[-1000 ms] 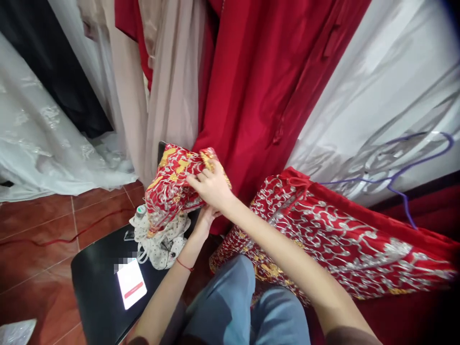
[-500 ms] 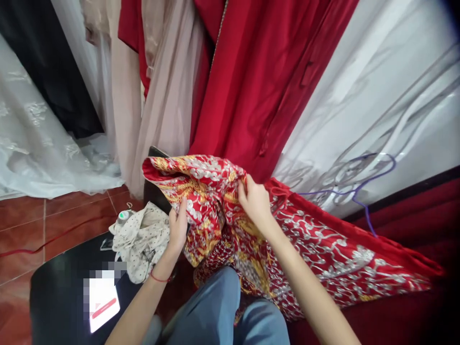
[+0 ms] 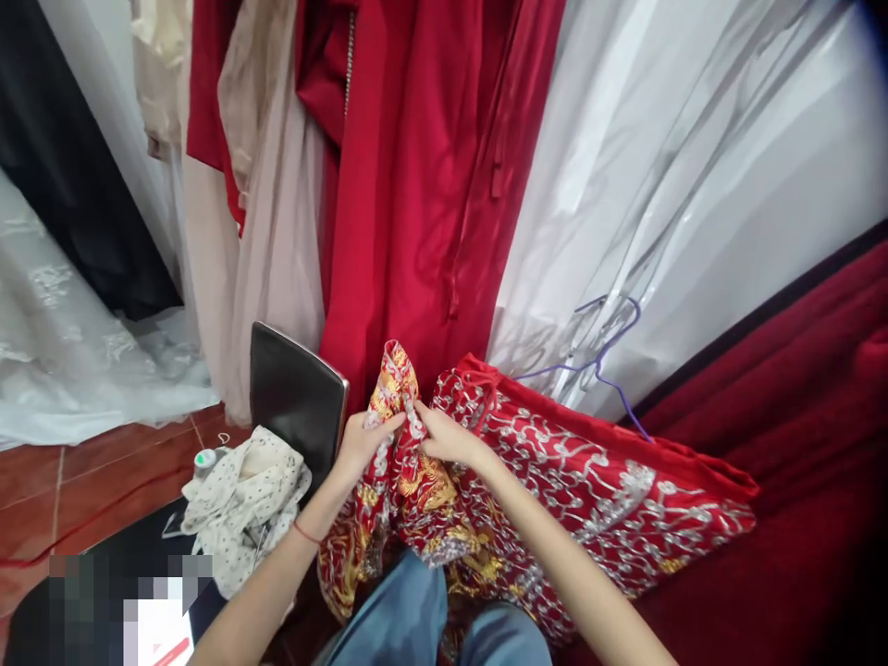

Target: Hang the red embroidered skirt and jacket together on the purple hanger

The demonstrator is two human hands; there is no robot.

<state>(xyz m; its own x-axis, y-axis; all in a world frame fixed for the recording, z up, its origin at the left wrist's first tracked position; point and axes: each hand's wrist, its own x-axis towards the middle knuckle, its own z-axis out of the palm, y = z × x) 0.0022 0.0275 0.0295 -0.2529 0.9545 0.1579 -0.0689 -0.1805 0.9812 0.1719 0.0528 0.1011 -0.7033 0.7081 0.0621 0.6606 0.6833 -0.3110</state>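
Note:
A red garment [image 3: 430, 481] with gold and silver embroidery lies across my lap, its upper part gathered between my two hands. My left hand [image 3: 364, 442] is closed on the cloth, the thumb lying along its front. Close beside it, my right hand [image 3: 444, 435] pinches the same garment near a seam. Between them a narrow folded part of the cloth stands upright. On the right a red skirt-like piece [image 3: 589, 472] with silver vine embroidery and a red tie spreads out; whether it is joined to the held part I cannot tell.
A purple hanger [image 3: 610, 356] leans behind the embroidered piece. To the left are a black chair back [image 3: 297, 388], a crumpled dotted white cloth [image 3: 246, 504], a small bottle [image 3: 205, 460] and a lit phone [image 3: 161, 634] on a black seat. Long red [image 3: 416, 185], beige and white garments hang behind.
My hands have come closer together, and the garment's wide opening has been drawn up into a narrow fold. The black chair back is now uncovered. The view has shifted to the right.

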